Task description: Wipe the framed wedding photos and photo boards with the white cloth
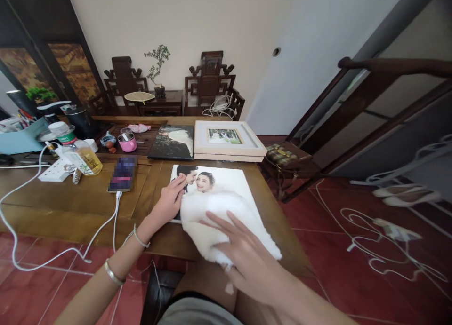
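Note:
A large white photo print point(226, 184) of a couple lies flat at the near edge of the wooden table point(70, 202). A fluffy white cloth point(215, 217) lies on its lower part. My right hand point(243, 254) rests on the cloth with fingers stretched out and spread. My left hand point(171, 200) lies on the print's left edge, fingers flat and together, steadying it. Bracelets circle my left wrist.
Behind the print are a dark photo board point(173, 144) and a stacked white frame point(228, 139). A phone point(122, 174) on a white cable, a bottle point(79, 155), a power strip point(54, 170) and a pink pot point(127, 142) sit left. Cables point(381, 231) lie on the red floor.

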Tool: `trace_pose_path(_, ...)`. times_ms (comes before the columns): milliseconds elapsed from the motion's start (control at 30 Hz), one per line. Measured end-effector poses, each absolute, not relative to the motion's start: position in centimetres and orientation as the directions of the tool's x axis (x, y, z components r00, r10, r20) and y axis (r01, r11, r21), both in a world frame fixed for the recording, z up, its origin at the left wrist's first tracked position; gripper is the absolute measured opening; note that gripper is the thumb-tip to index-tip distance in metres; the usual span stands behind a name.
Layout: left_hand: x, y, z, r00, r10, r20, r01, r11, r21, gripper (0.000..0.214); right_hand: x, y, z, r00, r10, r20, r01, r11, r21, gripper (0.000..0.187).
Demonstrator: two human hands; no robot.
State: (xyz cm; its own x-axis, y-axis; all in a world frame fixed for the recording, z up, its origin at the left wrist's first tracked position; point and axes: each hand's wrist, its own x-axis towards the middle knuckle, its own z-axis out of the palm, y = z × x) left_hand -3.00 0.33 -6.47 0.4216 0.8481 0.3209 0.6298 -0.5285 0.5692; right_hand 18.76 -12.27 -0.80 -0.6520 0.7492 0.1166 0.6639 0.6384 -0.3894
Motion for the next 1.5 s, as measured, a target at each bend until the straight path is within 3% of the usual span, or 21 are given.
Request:
trace_pose_path(200, -2.8, 0.1, -6.1, 0.434, 0.85, 0.299, 0.65, -0.525, 0.549, 0.044, 18.6, -3.6, -1.5, -0.539, 0.83, 0.145, 0.781, 0.557, -0.281, 0.045)
trace_pose_path(400, -2.8, 0.1, -6.4, 0.406, 0.86, 0.31, 0.647, -0.51, 0.567, 0.045, 17.2, 2.2, -1.7, -0.522, 0.835, 0.173, 0.804, 0.549, -0.227, 0.042)
trace_pose_path(667, -2.7, 0.0, -6.3, 0.407, 0.865, 0.293, 0.65, -0.5, 0.572, 0.045, 17.0, -8.4, -1.5, -0.575, 0.808, 0.124, 0.759, 0.584, -0.286, 0.045)
trace_pose_path(833, -2.7, -0.2, -6.0, 0.399, 0.878, 0.264, 0.671, -0.476, 0.569, 0.045, 18.8, -13.2, -1.3, -0.619, 0.778, 0.106, 0.728, 0.62, -0.294, 0.038)
trace_pose_path(1033, -2.7, -0.4, -6.0, 0.391, 0.887, 0.246, 0.675, -0.458, 0.579, 0.045, 21.7, -7.3, -2.5, -0.389, 0.9, 0.198, 0.886, 0.424, -0.186, 0.035)
trace_pose_path(1167, -2.7, -0.3, -6.0, 0.376, 0.889, 0.261, 0.642, -0.453, 0.618, 0.044, 19.8, -3.8, -2.8, -0.269, 0.936, 0.226, 0.93, 0.313, -0.193, 0.036)
trace_pose_path(1300, -2.9, -0.3, -5.5, 0.35, 0.861, 0.369, 0.535, -0.507, 0.676, 0.045, 16.5, -4.1, -2.2, -0.456, 0.867, 0.2, 0.829, 0.496, -0.259, 0.042)
trace_pose_path(1400, -3.0, -0.3, -5.0, 0.314, 0.859, 0.404, 0.514, -0.512, 0.688, 0.049, 15.7, -6.0, -1.7, -0.67, 0.717, 0.192, 0.65, 0.692, -0.313, 0.042)
trace_pose_path(1500, -2.9, -0.4, -4.9, 0.302, 0.862, 0.408, 0.534, -0.507, 0.676, 0.05, 16.7, -8.2, -1.2, -0.783, 0.596, 0.176, 0.515, 0.781, -0.354, 0.042)
